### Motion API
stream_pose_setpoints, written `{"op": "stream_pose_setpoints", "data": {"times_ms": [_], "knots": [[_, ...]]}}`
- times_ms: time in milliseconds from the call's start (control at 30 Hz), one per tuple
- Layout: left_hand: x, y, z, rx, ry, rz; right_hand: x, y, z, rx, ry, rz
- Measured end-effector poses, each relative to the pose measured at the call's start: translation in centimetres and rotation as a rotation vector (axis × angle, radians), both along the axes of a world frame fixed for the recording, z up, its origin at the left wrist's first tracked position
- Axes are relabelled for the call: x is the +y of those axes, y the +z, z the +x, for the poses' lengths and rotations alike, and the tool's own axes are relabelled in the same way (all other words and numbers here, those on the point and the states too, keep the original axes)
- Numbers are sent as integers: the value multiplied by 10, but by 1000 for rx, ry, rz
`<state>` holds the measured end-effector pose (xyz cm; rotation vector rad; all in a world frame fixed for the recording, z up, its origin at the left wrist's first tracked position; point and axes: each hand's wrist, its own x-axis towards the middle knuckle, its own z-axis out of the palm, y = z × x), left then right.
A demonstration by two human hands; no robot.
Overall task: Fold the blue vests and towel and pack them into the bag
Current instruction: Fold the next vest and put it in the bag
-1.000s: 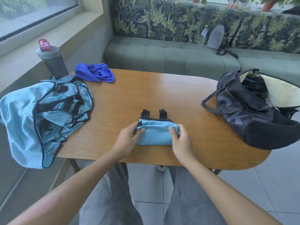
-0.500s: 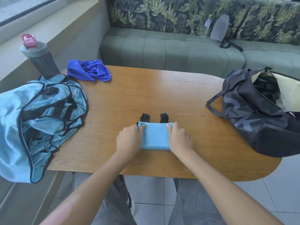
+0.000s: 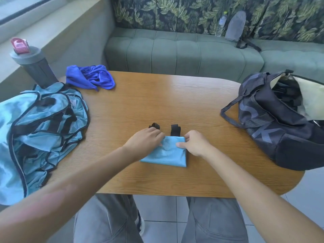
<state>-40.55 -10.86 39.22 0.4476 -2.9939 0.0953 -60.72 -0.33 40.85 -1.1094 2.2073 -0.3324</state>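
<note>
A folded light-blue vest with two black straps lies on the wooden table in front of me. My left hand pinches its far left corner. My right hand grips its far right corner, thumb on the fabric. A heap of unfolded light-blue vests hangs over the table's left edge. A crumpled dark-blue towel lies at the far left. An open black duffel bag stands at the right end.
A grey bottle with a pink cap stands beside the table's far-left corner. A green sofa runs behind the table, with a grey pouch and a water bottle on it. My knees are under the near edge.
Both hands have shifted from the folded vest's sides to its far corners, lifting that edge. The near part of the vest now lies flat and spread toward me.
</note>
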Motion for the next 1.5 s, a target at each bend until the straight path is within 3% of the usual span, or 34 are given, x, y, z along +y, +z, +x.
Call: {"op": "stream_pose_setpoints", "data": {"times_ms": [100, 167, 267, 333, 433, 567, 667, 800, 900, 1000, 1133, 1200, 1333, 1500], "knots": [[-11, 33, -20, -230, 118, 311, -8, 11, -6, -103, 27, 79], [-20, 48, -35, -334, 156, 405, -8, 18, -9, -194, 47, 74], [-33, 57, -50, -458, 142, 334, 2, 30, -8, -257, 148, -20], [-42, 59, -52, -532, 125, 275, 9, 35, -5, -160, 234, -107], [-45, 70, -50, -574, 98, 397, 17, 35, -3, -78, 308, -244], [-32, 92, -45, -556, 82, 587, 28, 40, -6, -132, 331, -378], [-18, 104, -38, -496, 90, 603, 33, 46, -9, -217, 273, -460], [-1, 117, -34, -378, 118, 558, 42, 45, -1, -104, 4, -589], [7, 123, -32, -239, 193, 413, 56, 48, 9, -64, -247, -405], [19, 127, -33, -120, 268, 297, 66, 34, 15, -307, -156, -330], [38, 126, -46, -14, 326, 235, 71, 45, 32, -978, -192, -545], [48, 124, -55, -31, 295, 189, 73, 55, 35, -1190, -267, -623], [67, 129, -64, -50, 210, 224, 78, 65, 32, -1347, -497, -710], [87, 148, -66, 56, 156, 517, 92, 79, 17, -1377, -733, -653]]}}
